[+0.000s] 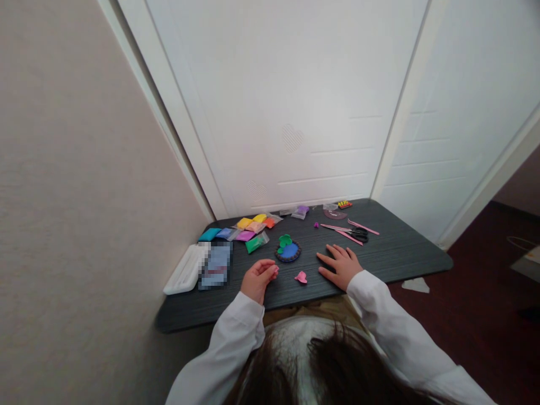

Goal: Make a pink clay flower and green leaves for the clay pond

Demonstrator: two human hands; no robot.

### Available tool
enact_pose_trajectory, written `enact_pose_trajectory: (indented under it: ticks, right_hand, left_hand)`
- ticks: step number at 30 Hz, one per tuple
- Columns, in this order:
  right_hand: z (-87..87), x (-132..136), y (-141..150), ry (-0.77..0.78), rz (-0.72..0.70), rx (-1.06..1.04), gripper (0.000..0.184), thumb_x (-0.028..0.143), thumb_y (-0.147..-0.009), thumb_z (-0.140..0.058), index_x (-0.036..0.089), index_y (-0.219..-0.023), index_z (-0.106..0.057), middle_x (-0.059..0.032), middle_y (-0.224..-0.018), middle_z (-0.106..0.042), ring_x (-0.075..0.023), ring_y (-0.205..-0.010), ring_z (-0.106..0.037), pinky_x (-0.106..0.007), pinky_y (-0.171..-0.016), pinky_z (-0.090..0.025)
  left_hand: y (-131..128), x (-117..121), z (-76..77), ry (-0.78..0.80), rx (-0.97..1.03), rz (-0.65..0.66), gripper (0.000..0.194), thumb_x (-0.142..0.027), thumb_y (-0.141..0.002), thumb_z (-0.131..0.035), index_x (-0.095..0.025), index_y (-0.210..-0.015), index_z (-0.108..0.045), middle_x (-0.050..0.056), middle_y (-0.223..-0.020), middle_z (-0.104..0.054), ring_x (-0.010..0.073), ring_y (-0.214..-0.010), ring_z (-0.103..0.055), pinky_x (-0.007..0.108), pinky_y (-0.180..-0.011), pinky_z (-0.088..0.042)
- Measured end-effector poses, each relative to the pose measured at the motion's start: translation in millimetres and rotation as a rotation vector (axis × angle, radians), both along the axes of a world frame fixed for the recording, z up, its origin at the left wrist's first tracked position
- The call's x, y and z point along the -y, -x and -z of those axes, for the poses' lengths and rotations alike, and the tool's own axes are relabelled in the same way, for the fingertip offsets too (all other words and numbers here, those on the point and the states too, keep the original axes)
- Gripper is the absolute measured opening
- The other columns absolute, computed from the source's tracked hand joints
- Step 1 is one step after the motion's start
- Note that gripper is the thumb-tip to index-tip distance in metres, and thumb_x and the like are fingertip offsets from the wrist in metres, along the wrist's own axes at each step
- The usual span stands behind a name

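Note:
My left hand rests on the dark table with its fingers curled, pinching a small pink bit of clay at the fingertips. My right hand lies flat and open on the table, fingers spread. Between the two hands sits a small pink clay piece. Just beyond it is a round blue clay disc with a dark rim and a green clay shape on top.
Several coloured clay packets lie at the back left. A white tray and a blurred box sit at the left edge. Scissors and pink modelling tools lie behind my right hand. A white door stands behind the table.

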State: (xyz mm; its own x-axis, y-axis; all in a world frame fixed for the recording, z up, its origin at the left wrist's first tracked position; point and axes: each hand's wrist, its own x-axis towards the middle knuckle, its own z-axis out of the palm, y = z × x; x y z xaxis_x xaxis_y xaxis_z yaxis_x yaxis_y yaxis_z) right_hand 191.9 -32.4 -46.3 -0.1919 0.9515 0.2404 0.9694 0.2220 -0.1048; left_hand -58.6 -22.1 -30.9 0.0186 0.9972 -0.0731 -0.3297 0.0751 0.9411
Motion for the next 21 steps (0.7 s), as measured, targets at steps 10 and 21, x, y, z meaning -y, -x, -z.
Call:
enact_pose_trajectory:
  ticks: [10,21]
  right_hand:
    - [-2.7,1.5,2.2,-0.002,0.031,0.019,0.053,0.06,-0.076,-0.022,0.036,-0.122,-0.035,-0.0032,-0.131,-0.034,-0.0246,-0.121,-0.025,-0.049,-0.094,-0.015]
    - [-6.6,5.2,4.5,-0.034,0.02,0.069,0.053,0.06,-0.077,-0.019,0.035,-0.122,-0.035,-0.0026,-0.129,-0.037,-0.0253,-0.119,-0.027,-0.049,-0.093,-0.015]
  left_hand:
    - [-0.1,1.6,-1.3,-0.009,0.002,-0.008,0.027,-0.02,-0.051,-0.07,-0.012,-0.073,-0.057,0.001,-0.061,-0.062,0.0091,-0.055,-0.056,0.022,-0.055,-0.042]
    - [0.3,-0.2,1.6,-0.012,0.002,0.003,0.025,-0.021,-0.054,-0.069,-0.013,-0.074,-0.057,0.001,-0.062,-0.062,0.0085,-0.056,-0.056,0.021,-0.056,-0.042]
